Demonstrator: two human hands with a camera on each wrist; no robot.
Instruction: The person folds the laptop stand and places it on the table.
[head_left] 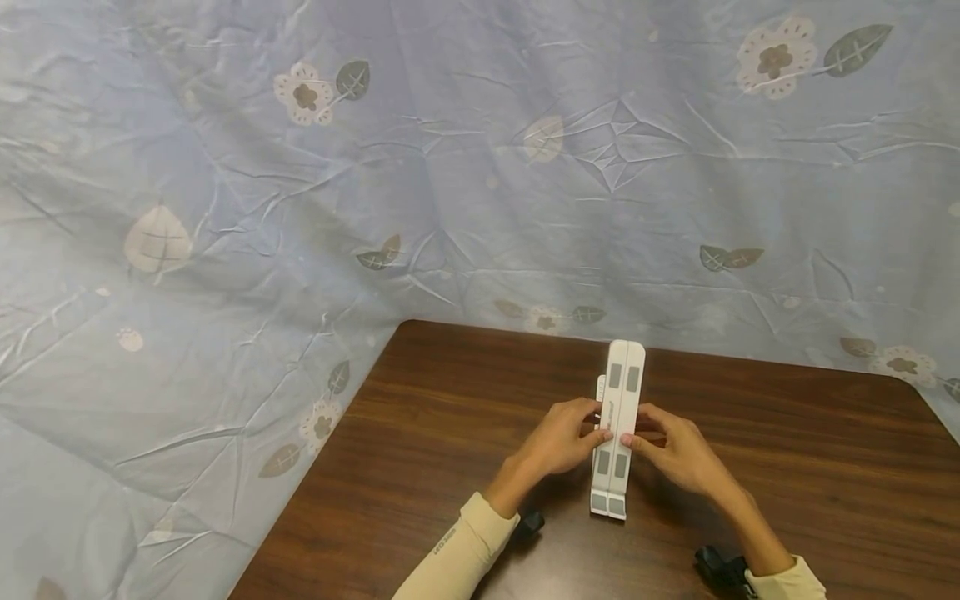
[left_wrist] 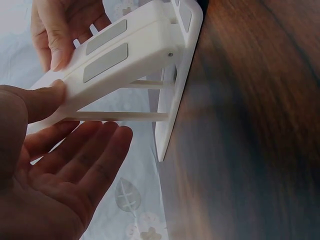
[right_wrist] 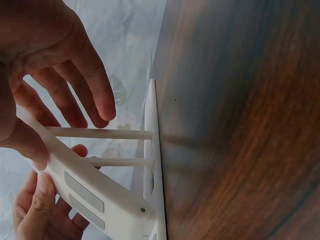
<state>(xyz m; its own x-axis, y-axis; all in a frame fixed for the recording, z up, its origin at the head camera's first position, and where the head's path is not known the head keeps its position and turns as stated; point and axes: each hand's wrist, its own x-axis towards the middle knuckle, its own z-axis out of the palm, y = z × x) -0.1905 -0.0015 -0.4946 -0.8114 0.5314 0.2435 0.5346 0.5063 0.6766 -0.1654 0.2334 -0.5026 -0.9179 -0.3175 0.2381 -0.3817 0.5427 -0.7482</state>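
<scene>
A white folding laptop stand (head_left: 617,417) with grey pads stands on the table, its two long arms side by side. In the left wrist view, the arms slope up from a hinge near the base (left_wrist: 184,75), and thin struts (left_wrist: 117,116) run between arms and base. My left hand (head_left: 558,437) grips the left arm, thumb on its padded face and fingers beneath. On the other side my right hand (head_left: 678,450) holds the right arm likewise, thumb on top. Both thumbs lie close together near the middle. In the right wrist view, the stand's base (right_wrist: 154,175) rests on the tabletop.
The brown wooden table (head_left: 787,467) has rounded far corners. Behind it and to its left hangs a pale blue cloth (head_left: 480,167) printed with flowers and leaves. Black wrist-worn devices (head_left: 720,568) show beside both forearms.
</scene>
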